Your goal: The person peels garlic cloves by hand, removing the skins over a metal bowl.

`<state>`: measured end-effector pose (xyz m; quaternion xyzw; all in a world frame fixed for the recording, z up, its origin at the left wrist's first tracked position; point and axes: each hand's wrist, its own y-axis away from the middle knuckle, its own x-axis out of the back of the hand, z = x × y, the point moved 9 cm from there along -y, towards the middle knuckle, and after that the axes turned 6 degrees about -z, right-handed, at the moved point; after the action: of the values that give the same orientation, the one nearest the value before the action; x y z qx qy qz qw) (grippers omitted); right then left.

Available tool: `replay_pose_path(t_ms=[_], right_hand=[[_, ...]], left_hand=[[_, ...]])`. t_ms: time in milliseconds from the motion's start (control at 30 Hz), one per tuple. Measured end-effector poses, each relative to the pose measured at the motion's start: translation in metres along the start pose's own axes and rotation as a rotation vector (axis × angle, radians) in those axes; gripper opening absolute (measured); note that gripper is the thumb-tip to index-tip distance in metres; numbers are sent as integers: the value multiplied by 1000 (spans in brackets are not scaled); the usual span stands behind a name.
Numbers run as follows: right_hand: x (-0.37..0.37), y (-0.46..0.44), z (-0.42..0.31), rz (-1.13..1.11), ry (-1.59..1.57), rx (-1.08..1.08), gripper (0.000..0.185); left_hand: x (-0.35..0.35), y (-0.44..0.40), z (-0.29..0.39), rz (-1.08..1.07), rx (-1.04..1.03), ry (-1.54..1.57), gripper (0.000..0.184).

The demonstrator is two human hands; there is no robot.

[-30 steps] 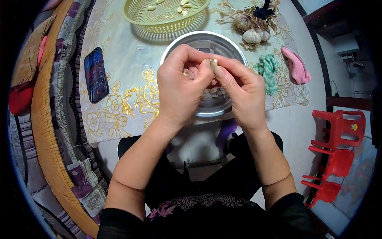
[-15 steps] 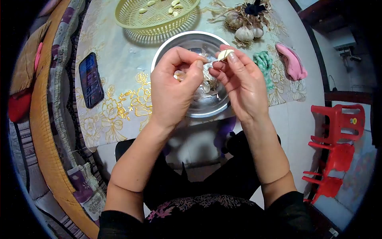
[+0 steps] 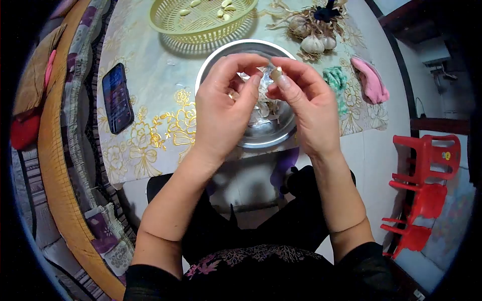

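While the right hand (image 3: 315,109) had a clove (image 3: 275,74) pinched tight over the bowl (image 3: 261,136), the left hand (image 3: 222,108) had a loosely curled grip round more garlic (image 3: 232,94).

The head camera faces forward and down (quite near) over the hands (image 3: 223,108), its corners seemingly lens-shadowed.

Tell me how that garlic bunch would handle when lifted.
The garlic bunch would probably lift as one clump, since a dark tie seems to gather it. Its dry, papery outsides look apt to flake, and the rounded bulbs might swing.
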<state>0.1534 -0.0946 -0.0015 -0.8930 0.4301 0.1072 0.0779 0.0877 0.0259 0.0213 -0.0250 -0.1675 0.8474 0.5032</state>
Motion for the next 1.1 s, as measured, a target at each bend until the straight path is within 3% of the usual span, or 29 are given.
replay_pose_path(t_ms=[300,567,867,1100], right_hand=[[1,0,-6,7,245,98,16],[3,3,-11,51,363,81,14],[-10,6,-38,27,769,391,7],[-21,13,-43,48,824,493,8]], left_hand=[[-1,1,5,-53,-23,-92,11],[-1,2,-11,-63,113,48,10],[-4,2,-16,-169,214,54,11],[-2,4,-17,-133,230,94,7]])
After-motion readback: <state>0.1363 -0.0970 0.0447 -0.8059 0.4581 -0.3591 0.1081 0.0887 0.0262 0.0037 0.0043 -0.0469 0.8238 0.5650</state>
